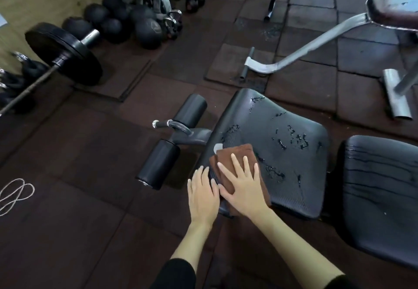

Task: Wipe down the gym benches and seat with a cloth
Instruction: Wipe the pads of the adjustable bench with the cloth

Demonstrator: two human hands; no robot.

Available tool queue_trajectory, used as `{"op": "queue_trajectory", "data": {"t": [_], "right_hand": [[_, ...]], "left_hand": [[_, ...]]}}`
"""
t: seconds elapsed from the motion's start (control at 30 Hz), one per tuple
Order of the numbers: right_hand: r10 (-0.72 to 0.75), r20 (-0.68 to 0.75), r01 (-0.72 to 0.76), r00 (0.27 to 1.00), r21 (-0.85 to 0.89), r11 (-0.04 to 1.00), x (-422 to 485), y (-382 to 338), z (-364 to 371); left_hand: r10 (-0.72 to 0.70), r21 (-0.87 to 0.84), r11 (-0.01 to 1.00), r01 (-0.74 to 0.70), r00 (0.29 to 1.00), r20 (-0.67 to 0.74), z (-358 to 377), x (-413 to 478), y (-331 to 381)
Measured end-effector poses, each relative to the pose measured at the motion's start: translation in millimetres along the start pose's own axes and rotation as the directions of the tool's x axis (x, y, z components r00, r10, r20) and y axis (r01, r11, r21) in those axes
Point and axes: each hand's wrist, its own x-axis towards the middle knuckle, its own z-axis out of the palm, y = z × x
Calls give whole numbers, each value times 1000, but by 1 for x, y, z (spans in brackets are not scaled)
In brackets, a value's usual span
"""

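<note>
Cloth (235, 164), brown and folded into a rough rectangle, lies on the near left corner of the black seat pad (280, 153), its long axis running from that corner up along the pad's left edge. One short end overhangs the near rim; the far end touches a small white label on the pad's side. The right hand (243, 189) presses flat on the cloth, fingers spread and pointing away, gripping nothing. The left hand (203, 195) rests flat just beside it on the pad's left rim, fingers extended, thumb touching the cloth's edge.

Beads and streaks of liquid dot the pad to the right and beyond the cloth, leaving open surface on that side. The backrest pad (382, 198) sits just right of the seat, a narrow gap between them. Left of the seat, two black foam rollers (176, 141) and a chrome handle (172, 126) jut out over bare rubber floor tiles (79, 187). A barbell (61, 55), medicine balls (126, 22) and kettlebells line the far left wall; another bench's grey frame (305, 49) stands well apart at the upper right.
</note>
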Motion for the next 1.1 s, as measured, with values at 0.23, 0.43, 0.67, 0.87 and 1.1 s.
{"op": "queue_trajectory", "data": {"t": [0.23,0.43,0.67,0.87,1.1], "right_hand": [[-15,-52,7,999,-142,990,36,27,4],[227,-63,-229,972,-32,973,95,35,-4],[-139,-35,140,990,17,990,42,9,3],[-375,142,396,916,-164,904,28,36,-7],[37,25,-34,999,-137,990,83,25,-8]], "left_hand": [[-60,-93,994,53,996,-68,24,7,-9],[-79,-278,959,46,991,-107,22,8,-12],[-186,-464,878,119,977,-102,23,8,-17],[-174,-413,900,142,984,-39,20,7,-20],[-162,-407,903,135,986,-33,16,8,-16]]}}
